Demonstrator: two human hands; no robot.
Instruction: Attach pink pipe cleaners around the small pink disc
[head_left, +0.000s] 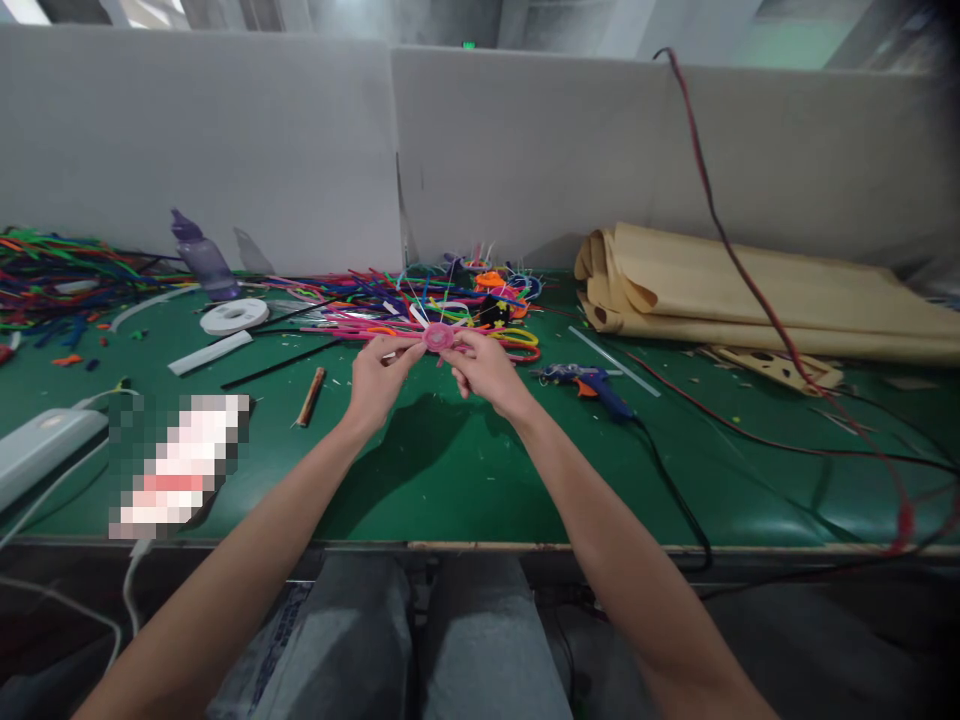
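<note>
A small round pink coil [437, 338] is held up above the green table [450, 480], with thin pale strands sticking up from it. My left hand [381, 378] pinches its left side between thumb and fingers. On the other side, my right hand [484, 368] grips the coil's right edge with closed fingers. Behind both hands lies a pile of colourful fuzzy stems [352, 290], pink ones nearest. Right of my right hand rests a blue glue gun [592, 385] with an orange trigger.
Rolled brown paper [720, 280] lies back right, near a hanging red-black cable [709, 190]. At left are a purple bottle [206, 262], a white spool [234, 316], a blurred-out device [180, 465] and a white power strip [45, 450]. A brown stick [310, 397] lies nearer.
</note>
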